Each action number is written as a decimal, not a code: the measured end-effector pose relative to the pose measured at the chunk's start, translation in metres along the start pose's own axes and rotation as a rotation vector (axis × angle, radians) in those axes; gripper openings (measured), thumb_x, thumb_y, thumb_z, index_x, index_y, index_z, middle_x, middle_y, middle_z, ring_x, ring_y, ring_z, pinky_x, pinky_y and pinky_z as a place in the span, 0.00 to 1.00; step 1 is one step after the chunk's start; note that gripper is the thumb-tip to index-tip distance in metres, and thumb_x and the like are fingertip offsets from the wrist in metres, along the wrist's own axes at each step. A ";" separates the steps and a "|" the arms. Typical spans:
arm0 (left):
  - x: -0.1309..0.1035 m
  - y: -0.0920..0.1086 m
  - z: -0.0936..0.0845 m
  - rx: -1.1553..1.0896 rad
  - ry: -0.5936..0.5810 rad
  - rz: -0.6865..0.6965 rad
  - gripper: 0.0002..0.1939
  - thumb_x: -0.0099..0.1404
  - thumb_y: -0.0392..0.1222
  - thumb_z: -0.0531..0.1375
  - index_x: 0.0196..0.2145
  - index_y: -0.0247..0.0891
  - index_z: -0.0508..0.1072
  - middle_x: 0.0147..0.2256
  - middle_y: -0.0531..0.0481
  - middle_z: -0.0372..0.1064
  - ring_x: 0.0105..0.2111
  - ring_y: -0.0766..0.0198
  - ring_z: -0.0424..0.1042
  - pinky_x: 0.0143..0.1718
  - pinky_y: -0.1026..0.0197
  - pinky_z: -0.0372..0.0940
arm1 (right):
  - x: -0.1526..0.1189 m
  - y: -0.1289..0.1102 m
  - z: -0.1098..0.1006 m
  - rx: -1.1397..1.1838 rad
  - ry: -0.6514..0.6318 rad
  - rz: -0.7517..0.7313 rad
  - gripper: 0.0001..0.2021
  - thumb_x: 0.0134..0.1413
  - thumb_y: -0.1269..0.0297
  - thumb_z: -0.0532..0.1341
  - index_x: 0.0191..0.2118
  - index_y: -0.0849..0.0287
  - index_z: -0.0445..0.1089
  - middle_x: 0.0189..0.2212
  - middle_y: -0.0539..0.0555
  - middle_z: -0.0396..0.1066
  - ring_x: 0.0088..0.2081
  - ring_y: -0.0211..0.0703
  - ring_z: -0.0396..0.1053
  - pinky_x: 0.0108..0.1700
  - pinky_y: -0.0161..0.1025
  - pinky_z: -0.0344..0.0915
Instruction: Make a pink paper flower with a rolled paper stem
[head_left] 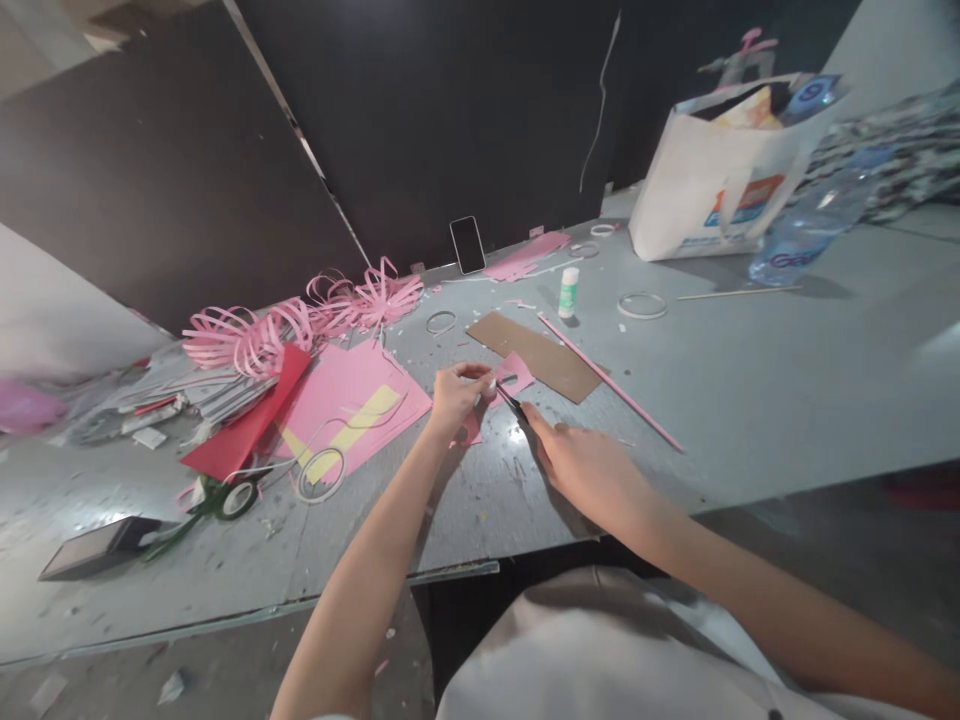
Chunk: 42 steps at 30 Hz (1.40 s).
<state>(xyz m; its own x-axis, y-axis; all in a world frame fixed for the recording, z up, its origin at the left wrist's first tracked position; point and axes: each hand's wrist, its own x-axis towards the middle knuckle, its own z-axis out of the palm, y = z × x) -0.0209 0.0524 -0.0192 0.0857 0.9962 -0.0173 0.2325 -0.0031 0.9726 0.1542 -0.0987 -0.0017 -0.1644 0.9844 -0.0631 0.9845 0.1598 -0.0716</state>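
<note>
Near the front edge of the grey table, my left hand (459, 392) pinches a small white piece (490, 388). Pink paper scraps (516, 372) lie beside and under its fingers. My right hand (559, 445) is closed around a dark pair of scissors (511, 400), whose tips touch the white piece at my left fingertips. Behind both hands lies a flat brown cardboard strip (536, 355), with a long pink stick (611, 382) slanting along its right side. The handles of the scissors are mostly hidden by my right hand.
Pink sheets (356, 375), red paper (251, 425) and curled pink strips (259, 335) lie left. A glue stick (568, 293) and a phone (468, 246) stand behind. A white bag (694, 190) and a plastic bottle (817, 220) are at back right; green tape (240, 498) lies front left.
</note>
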 end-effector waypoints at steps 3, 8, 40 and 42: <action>0.001 -0.002 -0.001 0.011 -0.004 0.011 0.04 0.62 0.35 0.72 0.37 0.34 0.85 0.36 0.44 0.81 0.29 0.64 0.77 0.36 0.60 0.69 | -0.003 -0.001 -0.004 -0.005 -0.027 0.007 0.34 0.72 0.75 0.50 0.81 0.61 0.48 0.38 0.61 0.82 0.34 0.54 0.82 0.31 0.41 0.63; 0.001 -0.002 -0.002 0.018 0.006 0.022 0.03 0.62 0.35 0.72 0.36 0.35 0.85 0.36 0.44 0.82 0.30 0.64 0.77 0.36 0.60 0.69 | -0.010 -0.002 -0.010 -0.016 -0.077 0.024 0.35 0.72 0.75 0.51 0.81 0.61 0.48 0.40 0.63 0.82 0.35 0.55 0.82 0.31 0.41 0.63; 0.005 -0.006 0.000 0.020 0.025 0.037 0.03 0.59 0.33 0.72 0.33 0.37 0.85 0.35 0.43 0.82 0.31 0.62 0.78 0.39 0.59 0.72 | -0.008 0.019 0.008 0.170 0.074 0.064 0.29 0.77 0.67 0.48 0.79 0.52 0.56 0.40 0.58 0.83 0.30 0.49 0.79 0.30 0.41 0.57; 0.005 -0.008 0.000 0.020 0.020 0.040 0.03 0.60 0.35 0.72 0.34 0.36 0.85 0.36 0.43 0.82 0.33 0.61 0.79 0.41 0.58 0.73 | -0.010 0.023 0.003 0.121 0.089 0.027 0.29 0.77 0.66 0.50 0.78 0.52 0.58 0.39 0.58 0.82 0.31 0.50 0.78 0.30 0.41 0.57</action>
<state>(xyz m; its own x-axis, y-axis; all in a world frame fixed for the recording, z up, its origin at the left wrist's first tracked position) -0.0227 0.0577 -0.0269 0.0756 0.9968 0.0267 0.2487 -0.0448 0.9675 0.1780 -0.1049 -0.0055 -0.1263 0.9918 0.0218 0.9731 0.1281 -0.1913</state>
